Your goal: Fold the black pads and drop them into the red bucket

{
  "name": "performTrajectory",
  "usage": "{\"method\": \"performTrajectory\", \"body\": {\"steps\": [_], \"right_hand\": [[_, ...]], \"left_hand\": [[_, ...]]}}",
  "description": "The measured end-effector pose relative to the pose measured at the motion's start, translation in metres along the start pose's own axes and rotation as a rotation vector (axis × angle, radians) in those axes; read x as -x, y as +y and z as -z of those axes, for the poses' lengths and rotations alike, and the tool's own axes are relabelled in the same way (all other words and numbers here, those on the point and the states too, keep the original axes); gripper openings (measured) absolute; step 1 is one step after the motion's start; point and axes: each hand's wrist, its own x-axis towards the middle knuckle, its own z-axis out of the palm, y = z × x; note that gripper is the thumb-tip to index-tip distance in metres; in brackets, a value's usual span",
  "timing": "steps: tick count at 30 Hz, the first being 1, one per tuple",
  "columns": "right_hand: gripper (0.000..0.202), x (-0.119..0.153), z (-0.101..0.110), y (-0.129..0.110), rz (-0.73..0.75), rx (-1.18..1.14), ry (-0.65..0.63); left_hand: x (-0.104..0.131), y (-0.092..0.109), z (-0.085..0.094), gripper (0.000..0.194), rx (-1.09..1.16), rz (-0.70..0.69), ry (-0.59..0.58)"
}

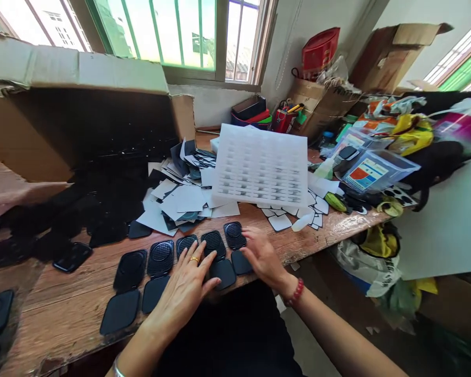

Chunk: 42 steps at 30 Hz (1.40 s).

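Note:
Several black hinged square cases lie opened out in a row along the table's front edge, each with a ridged, round-patterned upper half and a flat, smooth lower half. My left hand [190, 277] lies over the middle of the row, fingers stretched out and thumb apart, partly hiding a black case [187, 244] under it. Its fingertips rest by the neighbouring case [213, 244]. At the right end, my right hand [262, 256] touches the right edge of the last case [234, 234], with thumb and fingers apart. Further left are two uncovered cases [130, 269] [160, 256].
A white slotted foam tray [261, 165] rests on loose paper squares [184, 201] behind the row. A large cardboard box [90, 68] on its side spills black pieces [105, 209] leftward. Clear plastic bins [380, 167] and bags crowd the right. The wooden table [70, 309] ends near my lap.

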Motion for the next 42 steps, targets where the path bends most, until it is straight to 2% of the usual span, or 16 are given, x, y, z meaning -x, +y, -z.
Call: {"method": "performTrajectory", "body": {"steps": [1, 3, 4, 6, 8, 11, 12, 14, 17, 18, 21, 24, 29, 34, 42], "right_hand": [[0.021, 0.006, 0.009, 0.009, -0.085, -0.005, 0.166], [0.019, 0.016, 0.03, 0.034, -0.234, 0.033, 0.389], [0.025, 0.02, 0.041, 0.05, -0.299, 0.05, 0.483], [0.046, 0.024, 0.059, 0.083, -0.399, 0.056, 0.582], [0.065, 0.023, 0.072, 0.111, -0.503, -0.026, 0.556], [0.063, 0.017, 0.079, 0.132, -0.606, -0.253, 0.324], [0.058, 0.015, 0.079, 0.132, -0.627, -0.297, 0.276], [0.053, 0.01, 0.076, 0.125, -0.632, -0.327, 0.28], [0.052, 0.0, 0.068, 0.103, -0.533, -0.38, 0.289], [0.053, -0.004, 0.064, 0.093, -0.496, -0.407, 0.238], [0.052, -0.019, 0.05, 0.065, -0.397, -0.406, -0.023], [0.043, -0.037, 0.036, 0.046, -0.354, -0.354, -0.13], [0.041, -0.062, 0.024, 0.033, -0.459, -0.457, -0.162], [0.044, -0.074, 0.019, 0.028, -0.514, -0.547, -0.162], [0.043, -0.083, 0.007, 0.034, -0.414, -0.383, -0.103]], "left_hand": [[-0.002, 0.002, 0.003, 0.052, 0.0, 0.0, 0.012], [-0.007, 0.009, 0.009, 0.05, 0.002, -0.003, 0.02], [-0.01, 0.014, 0.011, 0.048, 0.005, -0.005, 0.015], [-0.018, 0.024, 0.015, 0.045, 0.013, 0.0, -0.007], [-0.025, 0.035, 0.015, 0.045, 0.029, 0.007, -0.034], [-0.035, 0.046, 0.011, 0.049, 0.054, 0.001, -0.046], [-0.037, 0.048, 0.009, 0.052, 0.056, -0.004, -0.049], [-0.039, 0.051, 0.007, 0.055, 0.051, -0.003, -0.067], [-0.04, 0.055, 0.007, 0.057, 0.038, 0.026, -0.101], [-0.04, 0.056, 0.008, 0.057, 0.034, 0.039, -0.104], [-0.041, 0.06, 0.011, 0.054, 0.02, 0.062, -0.102], [-0.043, 0.062, 0.013, 0.053, 0.013, 0.065, -0.11], [-0.044, 0.061, 0.012, 0.05, 0.016, 0.068, -0.124], [-0.045, 0.06, 0.011, 0.049, 0.017, 0.074, -0.138], [-0.044, 0.059, 0.009, 0.051, 0.011, 0.065, -0.13]]}}
